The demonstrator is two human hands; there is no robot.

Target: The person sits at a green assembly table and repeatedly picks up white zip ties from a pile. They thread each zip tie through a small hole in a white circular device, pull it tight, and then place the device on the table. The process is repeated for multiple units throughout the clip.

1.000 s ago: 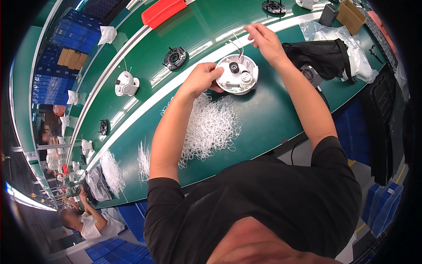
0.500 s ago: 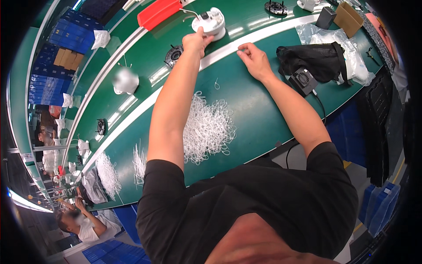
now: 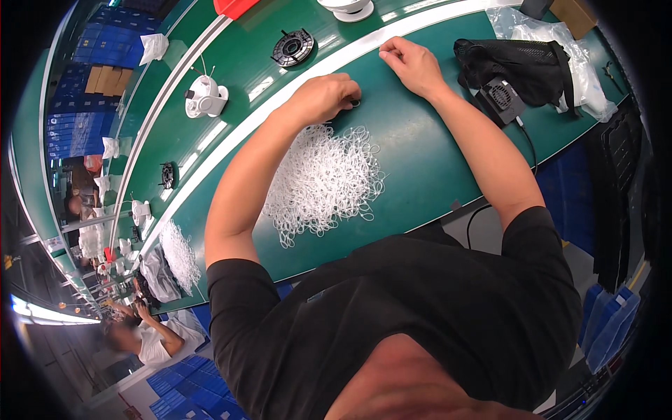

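Note:
My left hand (image 3: pixel 325 94) rests at the far edge of a heap of thin white loops (image 3: pixel 325 178) on the green table (image 3: pixel 420 161). Its fingers are curled, and a small ring shows pinched at the fingertips. My right hand (image 3: pixel 414 64) lies loosely closed on the table beside the white strip of the conveyor (image 3: pixel 350 59), with nothing visible in it. A round white device (image 3: pixel 346 7) sits on the belt beyond both hands.
On the belt lie a black round part (image 3: pixel 292 47), another white device (image 3: pixel 205 98) and a red tray (image 3: pixel 234 5). A black bag (image 3: pixel 518 59), small fan (image 3: pixel 500 98) and clear plastic bags (image 3: pixel 577 59) are at right. A co-worker (image 3: pixel 140 336) sits lower left.
My left hand carried the round white device out onto the belt, let it go and came back to the loop heap. My right hand drew in and settled on the table.

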